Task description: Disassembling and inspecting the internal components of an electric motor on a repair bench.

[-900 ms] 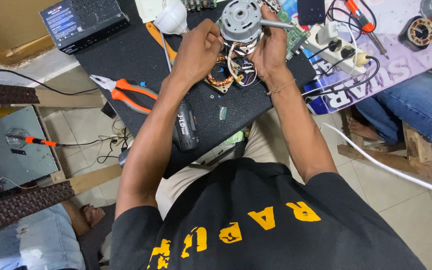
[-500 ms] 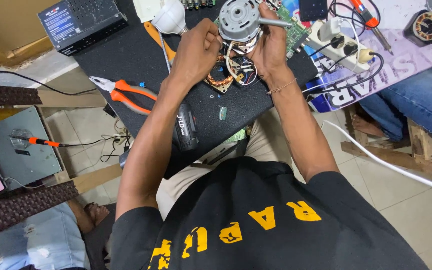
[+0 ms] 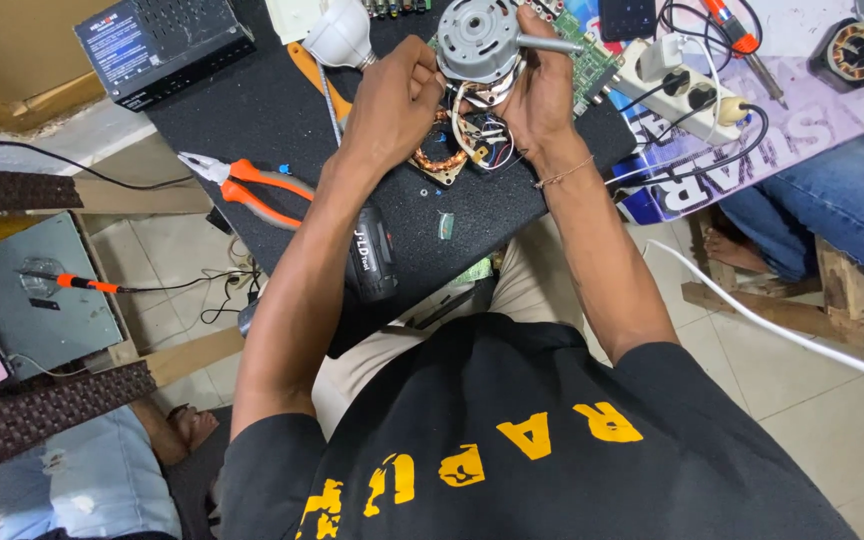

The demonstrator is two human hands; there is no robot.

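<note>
Both hands on grey motor [image 3: 479,40] over black bench [image 3: 252,110] — left hand [image 3: 392,95] and right hand [image 3: 542,90] each grip its sides, wires [image 3: 477,125] hanging below.

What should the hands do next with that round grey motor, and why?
Probably lift the grey motor a little, slowly, with both hands. The left hand and right hand already hold it from either side above the black mat, and coloured wires hang from its underside toward the copper coil below, so a quick pull might strain them.
</note>
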